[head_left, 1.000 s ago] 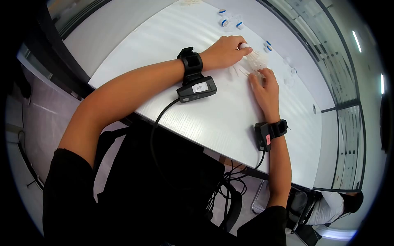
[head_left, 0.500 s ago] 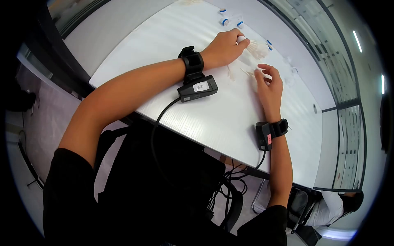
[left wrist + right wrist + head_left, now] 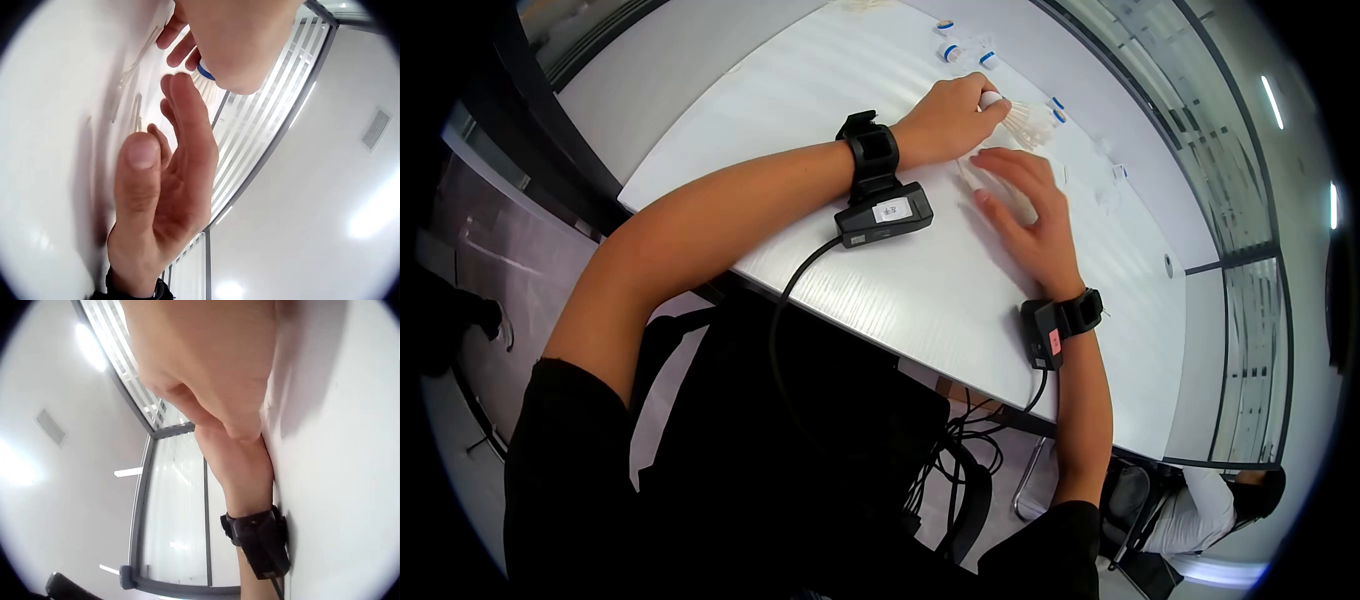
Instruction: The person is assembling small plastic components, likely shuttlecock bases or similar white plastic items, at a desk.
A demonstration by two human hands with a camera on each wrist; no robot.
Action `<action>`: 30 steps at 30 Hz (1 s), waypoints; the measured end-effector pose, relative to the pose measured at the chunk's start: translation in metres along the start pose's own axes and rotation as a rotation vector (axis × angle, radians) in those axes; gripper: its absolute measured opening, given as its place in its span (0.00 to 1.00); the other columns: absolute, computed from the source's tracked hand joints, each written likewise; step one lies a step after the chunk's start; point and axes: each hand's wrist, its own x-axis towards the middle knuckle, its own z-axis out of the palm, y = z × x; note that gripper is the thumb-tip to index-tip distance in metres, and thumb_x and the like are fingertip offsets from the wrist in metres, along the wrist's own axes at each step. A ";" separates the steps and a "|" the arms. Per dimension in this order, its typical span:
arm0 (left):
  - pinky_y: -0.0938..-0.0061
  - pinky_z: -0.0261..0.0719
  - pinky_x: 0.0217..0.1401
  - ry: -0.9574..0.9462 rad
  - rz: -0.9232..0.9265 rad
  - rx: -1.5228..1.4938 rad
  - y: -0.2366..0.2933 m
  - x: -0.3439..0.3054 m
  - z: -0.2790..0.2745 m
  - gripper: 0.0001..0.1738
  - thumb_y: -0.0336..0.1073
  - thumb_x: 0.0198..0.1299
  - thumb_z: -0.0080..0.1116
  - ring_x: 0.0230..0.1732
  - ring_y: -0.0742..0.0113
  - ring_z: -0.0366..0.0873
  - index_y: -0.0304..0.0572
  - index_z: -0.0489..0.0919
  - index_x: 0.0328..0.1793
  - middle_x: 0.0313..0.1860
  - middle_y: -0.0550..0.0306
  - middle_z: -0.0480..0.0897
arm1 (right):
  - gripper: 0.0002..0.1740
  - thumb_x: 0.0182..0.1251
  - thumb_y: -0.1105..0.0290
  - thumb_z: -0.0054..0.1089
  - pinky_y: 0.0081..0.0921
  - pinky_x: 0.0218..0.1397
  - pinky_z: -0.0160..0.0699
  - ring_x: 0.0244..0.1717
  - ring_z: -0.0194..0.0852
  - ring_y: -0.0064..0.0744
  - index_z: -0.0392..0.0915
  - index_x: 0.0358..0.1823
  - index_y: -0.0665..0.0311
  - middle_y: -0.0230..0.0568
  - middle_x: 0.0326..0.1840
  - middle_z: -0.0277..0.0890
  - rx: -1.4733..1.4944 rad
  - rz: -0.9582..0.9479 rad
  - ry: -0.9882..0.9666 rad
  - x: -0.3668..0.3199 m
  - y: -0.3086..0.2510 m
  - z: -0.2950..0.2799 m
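Observation:
My left hand [image 3: 948, 118] grips a white feather shuttlecock [image 3: 1028, 122] by its cork end, low over the white table [image 3: 900, 300]. In the left wrist view the shuttlecock's blue band [image 3: 204, 73] shows under the curled fingers [image 3: 181, 47]. My right hand [image 3: 1020, 195] lies open and flat on the table just below the left hand, fingers spread and pointing left. The left wrist view shows that right hand [image 3: 169, 187] with its thumb up, beside thin loose feathers [image 3: 136, 115] lying on the table. In the right wrist view the right hand [image 3: 212, 356] fills the frame.
Several more blue-banded shuttlecocks [image 3: 945, 48] lie at the table's far edge, and another [image 3: 1055, 105] sits right of the held one. Small clear pieces [image 3: 1108, 197] lie to the right. A glass wall [image 3: 1250, 300] runs along the right. Cables hang under the near edge.
My right hand has left the shuttlecock's skirt, moved left and flattened on the table. My left hand has carried the shuttlecock slightly farther away and keeps its grip.

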 end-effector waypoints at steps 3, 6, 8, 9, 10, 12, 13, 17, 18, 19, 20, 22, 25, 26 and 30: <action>0.67 0.81 0.46 0.007 0.025 0.004 0.003 0.003 0.001 0.25 0.50 0.72 0.58 0.40 0.60 0.85 0.32 0.81 0.57 0.41 0.47 0.87 | 0.18 0.67 0.66 0.68 0.39 0.70 0.67 0.63 0.73 0.46 0.85 0.56 0.60 0.41 0.63 0.80 0.015 -0.043 -0.143 0.000 -0.006 0.003; 0.67 0.81 0.46 0.006 0.036 0.030 -0.003 0.004 0.000 0.25 0.50 0.72 0.58 0.40 0.61 0.85 0.32 0.81 0.57 0.42 0.47 0.87 | 0.15 0.67 0.64 0.68 0.41 0.70 0.65 0.63 0.74 0.44 0.87 0.52 0.61 0.39 0.60 0.83 -0.005 0.004 -0.148 -0.001 -0.001 0.002; 0.67 0.81 0.47 0.000 0.027 0.031 -0.002 0.004 0.000 0.25 0.51 0.72 0.58 0.40 0.61 0.86 0.32 0.81 0.57 0.43 0.47 0.87 | 0.10 0.66 0.67 0.69 0.39 0.64 0.72 0.58 0.77 0.43 0.88 0.45 0.63 0.38 0.53 0.86 -0.013 0.016 -0.073 -0.002 0.002 0.003; 0.67 0.81 0.47 0.002 0.026 0.025 -0.002 0.004 0.001 0.25 0.51 0.72 0.58 0.41 0.61 0.86 0.32 0.81 0.57 0.43 0.47 0.87 | 0.10 0.65 0.68 0.70 0.38 0.62 0.73 0.57 0.78 0.43 0.89 0.45 0.62 0.38 0.52 0.87 -0.016 0.038 -0.052 -0.002 0.004 0.003; 0.67 0.82 0.47 0.005 0.026 0.020 -0.001 0.005 0.002 0.25 0.51 0.72 0.58 0.42 0.61 0.86 0.32 0.81 0.57 0.43 0.47 0.87 | 0.09 0.64 0.69 0.71 0.37 0.60 0.75 0.55 0.79 0.42 0.89 0.44 0.62 0.38 0.51 0.87 -0.018 0.059 -0.030 -0.003 0.006 0.003; 0.67 0.82 0.48 -0.006 0.021 0.048 0.000 0.006 0.001 0.25 0.51 0.73 0.57 0.42 0.61 0.87 0.32 0.81 0.58 0.44 0.48 0.87 | 0.08 0.63 0.72 0.71 0.35 0.56 0.78 0.51 0.80 0.41 0.90 0.43 0.63 0.38 0.48 0.88 -0.035 0.092 0.019 -0.003 0.007 0.002; 0.67 0.82 0.48 -0.010 0.013 0.063 0.000 0.005 0.000 0.25 0.51 0.73 0.57 0.43 0.61 0.87 0.32 0.81 0.58 0.44 0.48 0.87 | 0.07 0.62 0.73 0.72 0.34 0.54 0.79 0.50 0.81 0.41 0.90 0.42 0.63 0.39 0.46 0.88 -0.050 0.104 0.045 -0.003 0.008 0.003; 0.67 0.82 0.49 -0.021 0.013 0.054 -0.001 0.006 0.001 0.24 0.50 0.74 0.56 0.43 0.61 0.87 0.33 0.80 0.59 0.44 0.48 0.87 | 0.08 0.62 0.76 0.71 0.32 0.52 0.81 0.46 0.81 0.39 0.90 0.43 0.63 0.38 0.42 0.89 -0.046 0.185 0.090 -0.006 0.009 0.001; 0.67 0.82 0.49 -0.020 0.015 0.058 -0.001 0.006 0.001 0.24 0.49 0.74 0.56 0.43 0.61 0.87 0.33 0.80 0.59 0.44 0.48 0.87 | 0.09 0.62 0.76 0.71 0.32 0.51 0.81 0.45 0.81 0.38 0.89 0.44 0.63 0.39 0.42 0.89 -0.039 0.199 0.093 -0.006 0.008 0.001; 0.67 0.82 0.50 -0.017 0.014 0.064 -0.001 0.005 0.001 0.24 0.49 0.74 0.56 0.43 0.61 0.87 0.33 0.80 0.60 0.44 0.48 0.87 | 0.10 0.62 0.77 0.71 0.32 0.51 0.81 0.44 0.81 0.38 0.89 0.44 0.63 0.39 0.42 0.89 -0.028 0.214 0.093 -0.006 0.006 0.001; 0.67 0.82 0.50 -0.018 -0.001 0.062 -0.002 0.005 0.000 0.24 0.49 0.74 0.56 0.43 0.61 0.87 0.33 0.80 0.60 0.44 0.47 0.87 | 0.10 0.62 0.78 0.70 0.32 0.50 0.81 0.43 0.81 0.38 0.89 0.45 0.63 0.39 0.41 0.89 -0.016 0.228 0.092 -0.006 0.005 0.002; 0.67 0.81 0.50 -0.020 -0.026 0.058 -0.002 0.006 0.000 0.23 0.48 0.74 0.56 0.43 0.61 0.88 0.34 0.79 0.61 0.44 0.47 0.87 | 0.11 0.63 0.79 0.69 0.32 0.49 0.81 0.42 0.81 0.38 0.88 0.47 0.63 0.40 0.42 0.88 -0.018 0.199 0.076 -0.006 0.009 0.003; 0.68 0.81 0.50 -0.011 -0.006 0.015 -0.004 0.007 0.001 0.21 0.45 0.74 0.56 0.42 0.61 0.87 0.35 0.79 0.61 0.45 0.47 0.87 | 0.12 0.64 0.80 0.67 0.32 0.49 0.82 0.42 0.80 0.39 0.87 0.48 0.64 0.42 0.43 0.87 -0.053 0.169 0.043 -0.005 0.008 0.001; 0.68 0.81 0.49 -0.025 0.001 0.014 -0.006 0.007 0.001 0.21 0.44 0.73 0.57 0.42 0.62 0.86 0.35 0.79 0.61 0.46 0.47 0.87 | 0.12 0.64 0.80 0.66 0.32 0.49 0.82 0.42 0.80 0.40 0.87 0.48 0.64 0.42 0.44 0.87 -0.065 0.161 0.027 -0.005 0.007 0.001; 0.67 0.81 0.49 -0.032 0.015 0.055 -0.002 0.003 -0.001 0.21 0.43 0.70 0.59 0.42 0.62 0.84 0.36 0.79 0.61 0.48 0.47 0.86 | 0.12 0.65 0.80 0.66 0.33 0.49 0.82 0.44 0.79 0.43 0.86 0.49 0.65 0.43 0.45 0.85 -0.064 0.149 0.040 -0.004 0.010 0.001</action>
